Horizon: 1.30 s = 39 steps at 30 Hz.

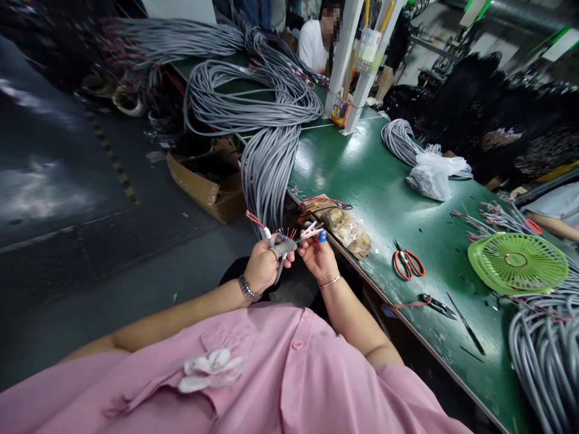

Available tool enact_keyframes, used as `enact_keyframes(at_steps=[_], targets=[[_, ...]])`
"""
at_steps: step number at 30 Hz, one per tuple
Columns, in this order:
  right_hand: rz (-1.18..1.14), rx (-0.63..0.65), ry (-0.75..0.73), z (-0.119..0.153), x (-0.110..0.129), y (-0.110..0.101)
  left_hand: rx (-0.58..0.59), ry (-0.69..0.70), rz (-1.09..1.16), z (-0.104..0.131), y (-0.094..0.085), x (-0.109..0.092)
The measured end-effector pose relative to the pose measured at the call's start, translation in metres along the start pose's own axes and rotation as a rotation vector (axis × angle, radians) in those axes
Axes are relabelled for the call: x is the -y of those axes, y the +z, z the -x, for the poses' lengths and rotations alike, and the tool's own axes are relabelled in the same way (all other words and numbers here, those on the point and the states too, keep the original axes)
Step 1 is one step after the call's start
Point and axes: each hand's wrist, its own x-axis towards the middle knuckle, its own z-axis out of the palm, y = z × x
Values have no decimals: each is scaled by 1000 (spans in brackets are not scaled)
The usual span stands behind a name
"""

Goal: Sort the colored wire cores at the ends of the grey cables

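My left hand (265, 265) is closed around a grey cable (284, 247). Thin coloured wires (289, 234) fan out of the cable's stripped end, and a second cable end with a white sleeve and red wires (257, 220) sticks up beside the thumb. Close by on the right, my right hand (319, 259) pinches a small pale pink piece (311, 232) at the ends of some wires; its exact kind is unclear. A blue finger cover (322, 235) sits on one of its fingertips. Both hands are held just off the table edge.
The green table (353, 163) carries a taped brown block (348, 226), red-handled scissors (408, 263), a cutter (438, 305), a thin dark tool (465, 324) and a green basket (518, 260). Grey cable bundles (271, 169) hang over its edge above a cardboard box (203, 184). Co-workers (312, 45) sit beyond.
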Motion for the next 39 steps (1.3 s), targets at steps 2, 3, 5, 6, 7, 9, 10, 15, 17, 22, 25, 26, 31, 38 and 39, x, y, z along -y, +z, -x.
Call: enact_keyframes(at_steps=[2, 3, 5, 6, 7, 9, 10, 15, 17, 22, 25, 26, 31, 38, 39], targets=[[19, -17, 31, -2, 2, 2, -4, -3, 2, 0, 0, 0], [26, -29, 42, -2, 4, 3, -8, -7, 3, 0, 0, 1], [14, -33, 52, -1, 10, 6, -16, -11, 0, 0, 0, 1], [-4, -21, 52, 1, 13, 8, -20, -9, -5, -1, 0, 1], [-23, -3, 49, 2, 16, 9, -23, -6, -12, -1, 0, 1], [-43, 33, 39, 5, 21, 11, -27, 2, -23, -1, 1, 0], [-40, 39, 29, 5, 22, 12, -28, 3, -25, -1, 1, -1], [58, -50, -26, 3, 18, 15, -40, -21, -27, 0, 6, -5], [82, -99, -35, 1, 15, 16, -40, -24, -32, 1, 7, -5], [59, -176, -67, -2, 11, 20, -26, -18, -37, 0, 6, -3], [41, -177, -87, -2, 10, 21, -23, -21, -39, 1, 6, -2], [45, -174, -89, -2, 10, 21, -23, -21, -41, 1, 6, -2], [82, -118, 14, 6, 15, 16, -14, -15, -45, 4, 4, -2], [389, 51, 112, 35, 10, 9, 40, 10, -126, 10, -9, 4], [435, 28, 69, 37, 8, 10, 46, 11, -141, 11, -9, 5]])
